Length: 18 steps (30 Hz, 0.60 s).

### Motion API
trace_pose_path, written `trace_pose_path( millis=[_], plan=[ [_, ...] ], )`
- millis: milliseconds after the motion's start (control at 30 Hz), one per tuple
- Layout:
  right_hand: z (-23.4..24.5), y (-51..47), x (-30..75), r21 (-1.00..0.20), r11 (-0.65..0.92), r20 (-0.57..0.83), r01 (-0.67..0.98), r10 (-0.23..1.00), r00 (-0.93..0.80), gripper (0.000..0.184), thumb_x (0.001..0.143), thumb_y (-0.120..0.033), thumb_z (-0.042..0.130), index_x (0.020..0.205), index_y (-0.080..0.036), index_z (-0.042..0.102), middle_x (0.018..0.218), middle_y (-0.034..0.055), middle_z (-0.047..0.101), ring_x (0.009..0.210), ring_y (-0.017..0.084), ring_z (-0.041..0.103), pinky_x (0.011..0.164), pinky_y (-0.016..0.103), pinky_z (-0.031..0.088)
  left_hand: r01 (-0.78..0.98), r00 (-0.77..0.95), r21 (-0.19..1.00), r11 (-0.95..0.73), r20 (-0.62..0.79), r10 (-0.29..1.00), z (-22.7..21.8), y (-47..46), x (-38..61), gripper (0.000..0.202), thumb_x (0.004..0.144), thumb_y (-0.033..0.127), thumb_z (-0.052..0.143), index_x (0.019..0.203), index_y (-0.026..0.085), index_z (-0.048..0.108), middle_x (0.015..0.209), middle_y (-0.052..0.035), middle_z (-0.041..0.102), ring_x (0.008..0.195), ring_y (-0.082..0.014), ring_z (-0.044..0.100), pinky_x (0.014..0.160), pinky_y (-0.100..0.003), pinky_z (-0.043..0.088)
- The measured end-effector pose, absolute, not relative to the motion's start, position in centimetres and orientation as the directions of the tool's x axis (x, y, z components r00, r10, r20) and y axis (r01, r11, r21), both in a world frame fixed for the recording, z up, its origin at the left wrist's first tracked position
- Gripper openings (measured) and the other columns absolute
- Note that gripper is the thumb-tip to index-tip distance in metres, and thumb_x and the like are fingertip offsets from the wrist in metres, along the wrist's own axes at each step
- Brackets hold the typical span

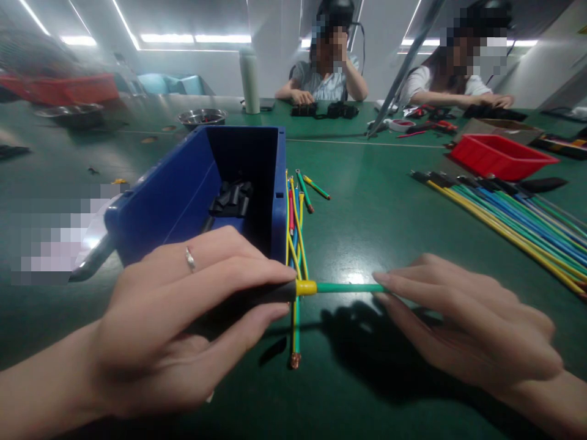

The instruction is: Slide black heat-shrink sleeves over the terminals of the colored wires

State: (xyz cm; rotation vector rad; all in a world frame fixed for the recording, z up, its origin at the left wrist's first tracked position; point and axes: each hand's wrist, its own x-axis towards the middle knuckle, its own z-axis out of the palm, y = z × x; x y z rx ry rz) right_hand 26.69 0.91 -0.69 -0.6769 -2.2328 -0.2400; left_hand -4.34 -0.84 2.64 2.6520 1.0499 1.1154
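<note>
Green insulation covered the slim wire held level above the near part of the desk. At its nine o'clock end, a yellow collar met a black tubular piece, mostly hidden by fingers. The person's left hand pinched that piece between thumb and fingers; the right hand pinched the wire's three o'clock end, hiding its tip.

Loose wires lay at eleven o'clock, one reaching beneath the held wire to a bare copper end at seven. At ten o'clock stood a blue bin with short black tubes inside. Sorted wires fanned out at two, a red tray beyond them.

Too hard a pull on the wire could perhaps have parted the collar from the black piece, and a loosened right-side pinch could have let the wire swing down among the loose ones, where similar colours might have caused a mix-up.

No brand, label or writing could be read.
</note>
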Motion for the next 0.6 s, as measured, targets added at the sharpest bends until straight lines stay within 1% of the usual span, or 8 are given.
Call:
trace_pose_path(
  millis=[167,200,233,267,400,533,600],
  plan=[
    [-0.77,0.76,27.01,-0.020,0.848,0.710,0.530,0.385,-0.590,0.018,0.098,-0.001,0.071,0.112,-0.012,0.072,0.084,0.0041,0.081,0.067,0.010,0.073,0.061,0.020,0.057,0.539,0.516,0.314,-0.782,0.611,0.600,2.63,-0.30,-4.40,0.018,0.106,0.020,0.073,0.122,0.027,0.074,0.102,0.0052,0.081,0.090,-0.0091,0.076,0.079,-0.019,0.062],
    [-0.75,0.79,27.07,-0.015,0.852,0.704,0.524,0.381,-0.599,0.017,0.099,-0.001,0.071,0.112,-0.012,0.072,0.084,0.0040,0.081,0.067,0.009,0.073,0.061,0.019,0.057,0.493,0.539,0.283,-0.823,0.644,0.544,2.68,-0.25,-4.38,0.017,0.106,0.022,0.073,0.122,0.026,0.074,0.101,0.0051,0.081,0.088,-0.0088,0.076,0.077,-0.018,0.062],
    [-0.73,0.82,27.11,-0.011,0.853,0.699,0.521,0.379,-0.606,0.017,0.099,-0.001,0.071,0.112,-0.012,0.072,0.084,0.0040,0.081,0.067,0.009,0.073,0.061,0.019,0.057,0.545,0.530,0.310,-0.779,0.592,0.607,2.74,-0.24,-4.34,0.018,0.106,0.022,0.074,0.123,0.027,0.075,0.103,0.0047,0.081,0.092,-0.0099,0.077,0.082,-0.019,0.063],
    [-0.73,0.85,27.11,-0.007,0.851,0.704,0.525,0.377,-0.602,0.017,0.099,-0.001,0.070,0.112,-0.012,0.072,0.084,0.0038,0.080,0.066,0.009,0.072,0.060,0.020,0.057,0.551,0.540,0.313,-0.774,0.573,0.616,2.80,-0.25,-4.31,0.017,0.106,0.022,0.074,0.122,0.027,0.076,0.104,0.0043,0.082,0.091,-0.0100,0.078,0.082,-0.018,0.063],
    [-0.77,0.93,26.84,0.009,0.835,0.723,0.551,0.375,-0.581,0.018,0.099,-0.001,0.070,0.112,-0.014,0.072,0.082,0.0026,0.080,0.063,0.011,0.070,0.058,0.022,0.056,0.532,0.549,0.318,-0.785,0.576,0.606,2.84,-0.37,-4.23,0.014,0.107,0.024,0.074,0.121,0.026,0.078,0.100,0.0029,0.083,0.086,-0.0112,0.079,0.080,-0.019,0.065],
    [-0.73,0.91,26.63,0.010,0.844,0.719,0.536,0.366,-0.591,0.023,0.095,0.002,0.072,0.112,-0.013,0.072,0.082,0.0028,0.080,0.063,0.011,0.070,0.057,0.022,0.056,0.536,0.571,0.314,-0.783,0.549,0.611,2.62,-0.43,-4.26,0.017,0.108,0.024,0.073,0.125,0.027,0.076,0.103,0.0027,0.082,0.089,-0.0111,0.079,0.085,-0.019,0.064],
    [-0.67,0.89,26.70,0.009,0.841,0.712,0.541,0.375,-0.594,0.023,0.095,0.002,0.071,0.112,-0.014,0.072,0.081,0.0024,0.080,0.062,0.011,0.070,0.057,0.023,0.057,0.555,0.562,0.308,-0.773,0.546,0.621,2.51,-0.42,-4.33,0.018,0.109,0.028,0.072,0.127,0.027,0.074,0.106,0.0021,0.082,0.091,-0.0125,0.079,0.086,-0.021,0.065]
  ],
)
